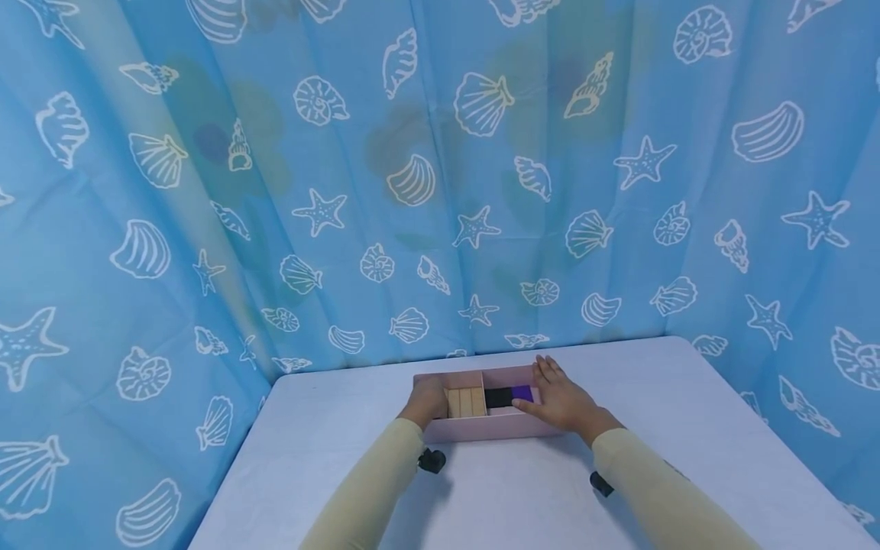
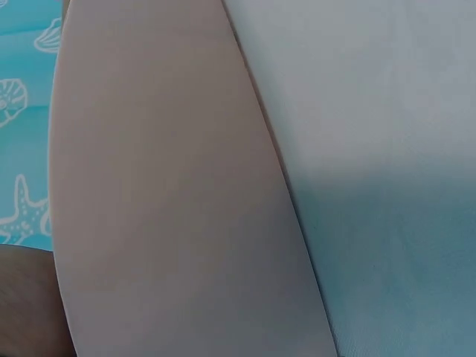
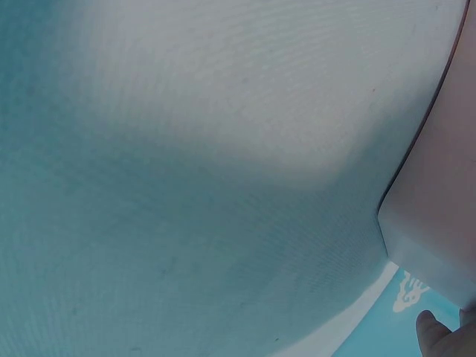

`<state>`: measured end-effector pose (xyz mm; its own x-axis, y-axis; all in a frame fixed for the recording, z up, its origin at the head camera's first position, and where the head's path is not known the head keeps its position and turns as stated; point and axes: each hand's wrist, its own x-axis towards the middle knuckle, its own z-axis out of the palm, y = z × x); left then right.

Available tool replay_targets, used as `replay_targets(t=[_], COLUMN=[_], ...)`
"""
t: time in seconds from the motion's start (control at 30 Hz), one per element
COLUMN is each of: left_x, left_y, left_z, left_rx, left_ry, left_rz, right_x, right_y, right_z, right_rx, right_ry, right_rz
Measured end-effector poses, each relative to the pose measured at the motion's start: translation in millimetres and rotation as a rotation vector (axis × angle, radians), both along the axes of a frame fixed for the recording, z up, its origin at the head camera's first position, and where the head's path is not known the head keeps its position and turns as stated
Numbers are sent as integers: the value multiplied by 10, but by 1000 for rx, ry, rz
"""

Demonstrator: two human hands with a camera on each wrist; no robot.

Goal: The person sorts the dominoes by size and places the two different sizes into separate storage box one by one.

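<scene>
A pink divided box stands near the far side of the table, with a partition between its two compartments. My left hand reaches over the box's left end, its fingers hidden inside beside several light wooden pieces. The right compartment holds a black piece and a purple piece side by side. At the right end, my right hand rests along the rim with straight fingers, the thumb reaching over the front corner close to the purple piece. The box's outer wall fills much of the left wrist view.
A white-covered table carries the box. Behind and on both sides hangs a blue curtain with white shell and starfish prints. Small black devices, one at the left wrist and one at the right wrist, hang under the sleeves.
</scene>
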<state>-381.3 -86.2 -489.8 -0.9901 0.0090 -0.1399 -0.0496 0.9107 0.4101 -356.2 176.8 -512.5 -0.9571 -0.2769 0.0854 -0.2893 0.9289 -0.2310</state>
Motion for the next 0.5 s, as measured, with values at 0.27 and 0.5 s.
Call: replay_targets(t=[0.27,0.5], left_x=[-70,-4], left_y=[18,41], left_z=[1,-18], left_rx=[4,-21], left_ry=[-18,-31], left_rz=[20,15], right_x=[-26,4], right_y=[1,4], right_z=[17,-4], right_rx=[0,-6], right_ry=[12,-11], right_rz=[0,6])
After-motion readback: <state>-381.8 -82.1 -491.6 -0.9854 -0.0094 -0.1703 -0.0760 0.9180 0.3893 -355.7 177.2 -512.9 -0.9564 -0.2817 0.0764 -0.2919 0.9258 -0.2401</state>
